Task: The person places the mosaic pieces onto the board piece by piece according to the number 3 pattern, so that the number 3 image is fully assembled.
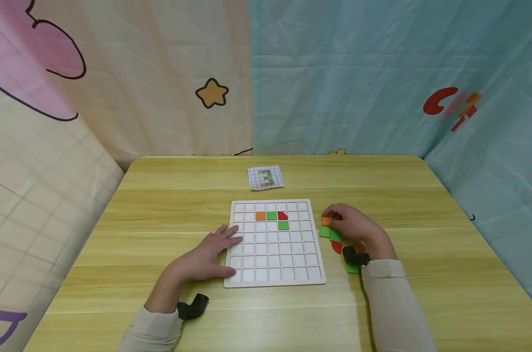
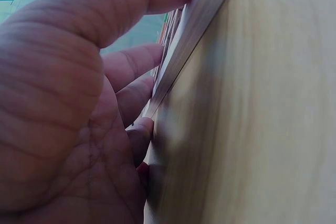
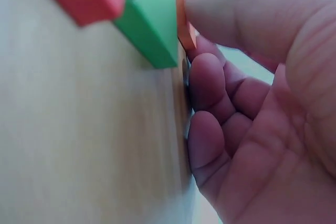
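My left hand [image 1: 210, 254] rests on the left edge of a white grid board [image 1: 275, 276], fingers spread and the thumb near its lower corner. On the board's upper rows sit an orange square tile [image 1: 260, 216], a green square tile [image 1: 271, 216] and a red quarter-round tile [image 1: 282, 215], with another green tile [image 1: 283, 225] under the red one. To the right of the board, my right hand [image 1: 354, 225] pinches an orange tile [image 3: 185, 19] between thumb and index finger, low over the table. Close by lie green tiles [image 1: 324, 231] and a red rounded tile [image 1: 337, 247].
A small printed card [image 1: 266, 177] with a coloured grid pattern lies beyond the board. Under my right wrist, another green tile [image 1: 352, 268] and an orange-red piece [image 1: 359, 247] are partly hidden. Printed curtains [image 1: 336, 83] stand behind the wooden table [image 1: 160, 195].
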{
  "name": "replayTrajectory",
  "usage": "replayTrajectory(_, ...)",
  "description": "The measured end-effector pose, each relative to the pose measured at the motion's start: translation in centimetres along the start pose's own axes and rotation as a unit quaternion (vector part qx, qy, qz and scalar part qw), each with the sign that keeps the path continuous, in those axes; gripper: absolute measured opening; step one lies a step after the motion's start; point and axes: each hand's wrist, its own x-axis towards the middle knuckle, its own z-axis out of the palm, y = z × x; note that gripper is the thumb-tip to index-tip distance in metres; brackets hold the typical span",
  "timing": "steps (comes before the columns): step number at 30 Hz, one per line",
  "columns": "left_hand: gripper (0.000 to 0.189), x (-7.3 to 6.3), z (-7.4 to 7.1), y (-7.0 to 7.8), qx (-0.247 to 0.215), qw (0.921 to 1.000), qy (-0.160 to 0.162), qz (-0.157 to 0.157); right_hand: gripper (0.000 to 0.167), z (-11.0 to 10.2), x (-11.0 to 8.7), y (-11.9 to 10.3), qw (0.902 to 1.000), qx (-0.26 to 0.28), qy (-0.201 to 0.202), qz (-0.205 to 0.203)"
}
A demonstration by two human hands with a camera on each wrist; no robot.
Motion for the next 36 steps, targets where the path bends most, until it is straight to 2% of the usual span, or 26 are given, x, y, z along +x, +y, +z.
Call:
replayTrajectory(9, 0.079, -0.06, -0.10, 0.03, 0.000, 1.0000, -0.001, 0.004, 0.025, -0.08, -0.01, 0.14, 1.0000, 0.007, -0.001, 0.003)
replayTrajectory(28, 0.079, -0.01, -0.09, 0.01, -0.007, 1.0000, 0.000, 0.006, 0.025, 0.15, 0.16, -0.27, 0.9998, -0.017, 0.007, 0.008)
replayTrajectory(36, 0.079, -0.01, -0.14, 0.02, -0.005, 1.0000, -0.002, 0.005, 0.019, 0.25, 0.20, -0.50, 0.9998, -0.017, 0.013, 0.005)
